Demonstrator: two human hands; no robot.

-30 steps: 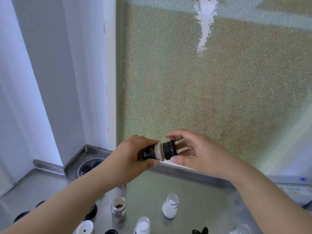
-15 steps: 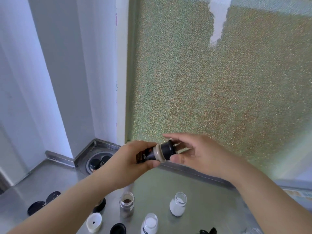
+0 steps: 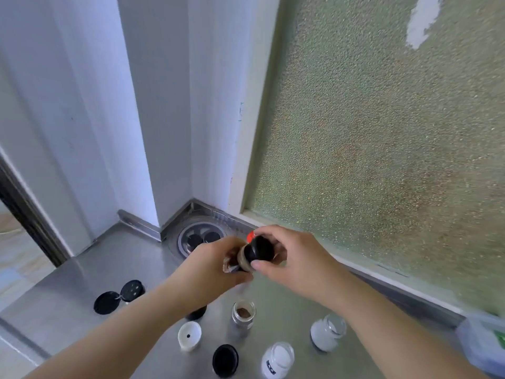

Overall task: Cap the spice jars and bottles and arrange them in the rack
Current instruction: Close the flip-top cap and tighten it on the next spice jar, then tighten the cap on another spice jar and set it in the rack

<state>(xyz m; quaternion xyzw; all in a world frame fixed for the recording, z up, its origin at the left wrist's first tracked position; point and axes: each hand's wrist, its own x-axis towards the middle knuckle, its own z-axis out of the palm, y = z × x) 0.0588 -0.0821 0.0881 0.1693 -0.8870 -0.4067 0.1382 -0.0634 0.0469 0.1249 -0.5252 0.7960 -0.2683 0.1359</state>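
Above a brushed stainless-steel counter [image 3: 90, 272], a person's left hand [image 3: 210, 266] wraps around a small spice jar [image 3: 240, 262], held tilted in the air, while the right hand [image 3: 297, 258] has its fingers [image 3: 257, 265] closed on the jar's glossy black cap [image 3: 258, 248]. Below them stand an open glass jar of brown powder [image 3: 243, 315] and two open jars of white powder [image 3: 328, 332] [image 3: 277, 362]. Loose round lids lie nearby: two black [image 3: 107, 302] [image 3: 225, 361], one black with shaker holes [image 3: 132, 290], one white with a single hole [image 3: 189, 335]. A circular rack [image 3: 199, 237] sits in the corner, beside a pebbled, frosted glass pane [image 3: 382, 132].
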